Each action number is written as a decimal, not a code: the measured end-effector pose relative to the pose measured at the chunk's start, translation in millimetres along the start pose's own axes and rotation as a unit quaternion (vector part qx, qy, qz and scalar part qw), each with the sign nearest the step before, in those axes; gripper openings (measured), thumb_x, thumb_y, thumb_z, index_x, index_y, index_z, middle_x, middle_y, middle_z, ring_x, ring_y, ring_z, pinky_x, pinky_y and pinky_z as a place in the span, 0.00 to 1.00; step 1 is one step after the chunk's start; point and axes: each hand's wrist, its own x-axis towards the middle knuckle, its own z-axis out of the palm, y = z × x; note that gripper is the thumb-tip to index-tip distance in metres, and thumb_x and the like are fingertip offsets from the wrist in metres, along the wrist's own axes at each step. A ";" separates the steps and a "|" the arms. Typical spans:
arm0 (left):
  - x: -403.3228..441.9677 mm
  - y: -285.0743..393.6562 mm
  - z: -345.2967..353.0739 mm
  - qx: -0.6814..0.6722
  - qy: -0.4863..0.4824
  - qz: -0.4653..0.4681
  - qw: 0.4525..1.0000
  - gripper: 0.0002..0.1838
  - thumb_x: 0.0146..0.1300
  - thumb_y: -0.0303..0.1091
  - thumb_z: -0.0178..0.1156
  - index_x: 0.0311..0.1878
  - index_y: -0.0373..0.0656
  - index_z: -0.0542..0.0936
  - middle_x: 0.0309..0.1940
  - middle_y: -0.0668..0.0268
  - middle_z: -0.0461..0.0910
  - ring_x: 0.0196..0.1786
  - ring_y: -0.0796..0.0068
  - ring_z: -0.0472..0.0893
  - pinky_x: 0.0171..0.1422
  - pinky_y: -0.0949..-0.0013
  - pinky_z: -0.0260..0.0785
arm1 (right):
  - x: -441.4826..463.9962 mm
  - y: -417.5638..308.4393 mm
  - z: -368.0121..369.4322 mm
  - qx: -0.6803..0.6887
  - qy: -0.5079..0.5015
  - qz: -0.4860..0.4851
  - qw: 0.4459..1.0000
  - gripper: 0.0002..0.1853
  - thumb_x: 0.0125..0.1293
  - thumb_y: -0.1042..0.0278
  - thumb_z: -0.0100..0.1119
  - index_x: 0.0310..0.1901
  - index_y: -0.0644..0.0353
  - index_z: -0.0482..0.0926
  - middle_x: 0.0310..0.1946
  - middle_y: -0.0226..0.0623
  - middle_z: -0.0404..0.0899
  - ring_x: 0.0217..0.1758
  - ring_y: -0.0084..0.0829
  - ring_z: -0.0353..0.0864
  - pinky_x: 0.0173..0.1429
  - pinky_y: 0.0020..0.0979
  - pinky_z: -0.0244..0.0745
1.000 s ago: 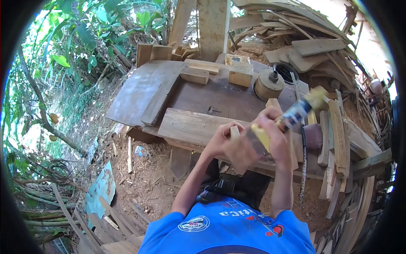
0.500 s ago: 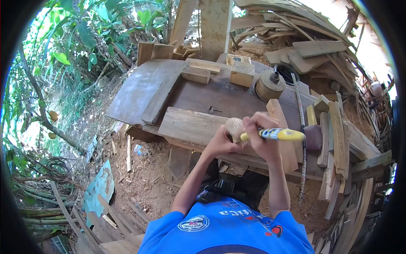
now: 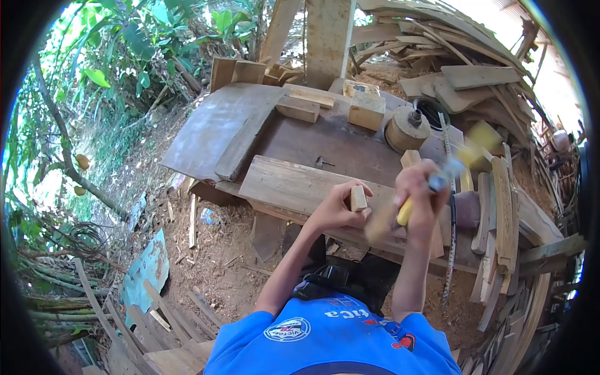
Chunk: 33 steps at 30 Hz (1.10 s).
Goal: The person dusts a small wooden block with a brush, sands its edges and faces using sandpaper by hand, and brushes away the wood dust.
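Above the near edge of the bench, my left hand [image 3: 340, 209] grips a small pale wooden piece [image 3: 358, 198] between thumb and fingers, its end facing up. My right hand [image 3: 420, 194] is wrapped round a yellow-handled brush [image 3: 405, 212], whose bristle end is smeared by motion just right of the wooden piece. A blurred yellow and blue container shape [image 3: 459, 159] shows beyond the right hand; what bears it is hard to make out. Beneath my hands lies a thick plank [image 3: 300, 184] along the bench's near side.
The workbench [image 3: 212, 131] bears wooden blocks [image 3: 366, 110], a round wooden piece with a metal centre [image 3: 407, 129], a black bowl [image 3: 431, 112] and a measuring tape [image 3: 450, 244]. Stacked boards [image 3: 478, 78] lie behind, and upright offcuts [image 3: 503, 212] stand at the right.
The brush end has swung from over the wooden piece to its right, and my right hand has risen and shifted right. My left hand still grips the piece. The view has shifted slightly.
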 end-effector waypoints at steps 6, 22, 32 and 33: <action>1.8 -3.1 1.5 0.001 -0.004 -0.021 1.000 0.18 0.45 0.26 0.66 0.42 0.37 0.76 0.33 0.68 0.79 0.37 0.81 0.74 0.44 0.73 0.69 | 7.1 24.7 5.0 -0.046 0.015 0.048 0.998 0.02 0.66 0.76 0.52 0.36 0.61 0.69 0.22 0.28 0.70 0.24 0.14 0.69 0.30 0.19 0.64; 1.8 -3.8 2.9 -0.022 0.024 0.037 0.999 0.14 0.45 0.25 0.66 0.37 0.39 0.74 0.28 0.72 0.74 0.34 0.84 0.71 0.40 0.74 0.68 | 24.1 32.5 4.3 0.221 -0.006 -0.038 0.975 0.08 0.63 0.83 0.54 0.42 0.61 0.75 0.21 0.27 0.75 0.18 0.13 0.65 0.25 0.18 0.60; 3.3 -8.5 -1.3 -0.026 0.004 0.035 0.999 0.13 0.43 0.24 0.65 0.34 0.40 0.74 0.29 0.72 0.75 0.33 0.81 0.73 0.40 0.74 0.67 | 6.7 43.2 -0.9 -0.005 0.092 -0.017 0.996 0.08 0.55 0.86 0.58 0.30 0.60 0.78 0.24 0.34 0.80 0.29 0.21 0.78 0.34 0.22 0.69; 1.6 -6.5 1.5 -0.048 0.007 0.014 0.999 0.13 0.43 0.24 0.65 0.34 0.40 0.75 0.28 0.72 0.74 0.33 0.81 0.72 0.39 0.73 0.67 | 6.2 33.3 3.8 -0.038 0.032 -0.031 0.998 0.08 0.55 0.86 0.57 0.30 0.60 0.78 0.24 0.33 0.80 0.28 0.25 0.77 0.35 0.25 0.71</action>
